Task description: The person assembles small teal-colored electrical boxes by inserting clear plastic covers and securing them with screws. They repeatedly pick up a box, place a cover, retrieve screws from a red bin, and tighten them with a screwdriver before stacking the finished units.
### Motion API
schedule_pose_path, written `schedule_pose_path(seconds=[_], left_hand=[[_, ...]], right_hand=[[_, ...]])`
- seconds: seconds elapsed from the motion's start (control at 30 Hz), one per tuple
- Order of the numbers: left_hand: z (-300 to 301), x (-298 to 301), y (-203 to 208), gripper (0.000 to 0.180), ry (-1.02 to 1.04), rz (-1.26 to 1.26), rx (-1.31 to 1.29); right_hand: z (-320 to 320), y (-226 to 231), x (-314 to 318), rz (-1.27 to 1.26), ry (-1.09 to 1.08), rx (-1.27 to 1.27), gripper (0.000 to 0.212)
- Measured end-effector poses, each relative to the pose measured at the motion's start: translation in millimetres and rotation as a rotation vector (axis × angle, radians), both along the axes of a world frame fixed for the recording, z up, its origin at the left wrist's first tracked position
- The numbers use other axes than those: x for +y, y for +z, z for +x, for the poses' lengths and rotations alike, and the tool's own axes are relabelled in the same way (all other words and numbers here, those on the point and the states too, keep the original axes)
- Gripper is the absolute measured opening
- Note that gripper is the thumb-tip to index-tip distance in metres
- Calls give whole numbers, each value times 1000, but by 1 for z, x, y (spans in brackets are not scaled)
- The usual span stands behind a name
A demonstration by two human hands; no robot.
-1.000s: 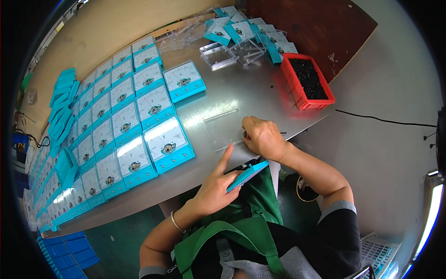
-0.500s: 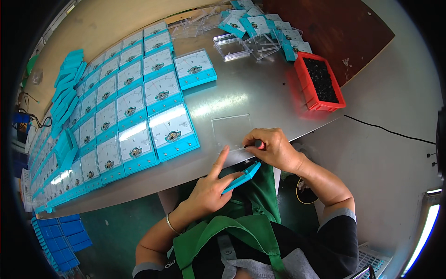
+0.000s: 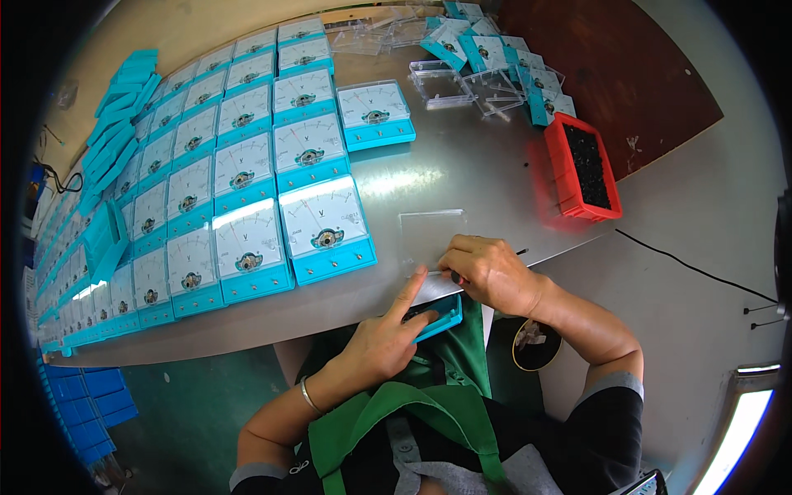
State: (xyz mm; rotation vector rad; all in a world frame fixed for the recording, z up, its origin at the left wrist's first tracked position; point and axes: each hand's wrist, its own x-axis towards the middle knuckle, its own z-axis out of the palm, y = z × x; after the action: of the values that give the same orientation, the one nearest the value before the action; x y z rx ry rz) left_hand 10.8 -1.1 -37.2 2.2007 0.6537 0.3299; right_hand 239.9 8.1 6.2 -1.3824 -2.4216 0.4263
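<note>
My left hand point(image 3: 381, 345) grips a blue plastic meter case point(image 3: 446, 321) below the table's front edge, its index finger stretched toward a clear plastic cover point(image 3: 433, 233). The case is tilted, with part of its dark hollow side showing. Closed around a short tool with a red and black handle point(image 3: 457, 278), my right hand point(image 3: 497, 274) is at the cover's near right corner. The tool looks like a screwdriver, but its working end is hidden. A thin dark tip point(image 3: 522, 252) shows just beyond my right knuckles; I cannot tell what it belongs to.
Rows of assembled blue-and-white meters point(image 3: 322, 216) fill the table's left side, with blue cases point(image 3: 107, 239) piled on them. Clear covers point(image 3: 441, 85) and meter faces point(image 3: 487, 51) lie at the back. At the right edge stands a red bin point(image 3: 566, 169) of small black parts.
The view has shifted, so the table's things appear farther right. The blue case has turned and shows more of its inside. My right hand has tipped, with the tool's handle now pointing more toward me.
</note>
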Motion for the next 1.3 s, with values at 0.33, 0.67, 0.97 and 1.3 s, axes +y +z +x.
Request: schedule_pose_path(seconds=[0.33,0.67,0.97,1.3], left_hand=[[2,-4,-18,35,23,124,-15],[-1,-1,0,34,1,62,10],[-1,-1,-4,30,-27,150,-33],[2,0,0,30,0,215,-65]], right_hand=[[-24,28,61,-249,315,-420,11],[-14,39,63,-286,103,-84,25],[-26,9,11,-50,-304,1318,14],[-7,-3,6,-192,120,1336,19]])
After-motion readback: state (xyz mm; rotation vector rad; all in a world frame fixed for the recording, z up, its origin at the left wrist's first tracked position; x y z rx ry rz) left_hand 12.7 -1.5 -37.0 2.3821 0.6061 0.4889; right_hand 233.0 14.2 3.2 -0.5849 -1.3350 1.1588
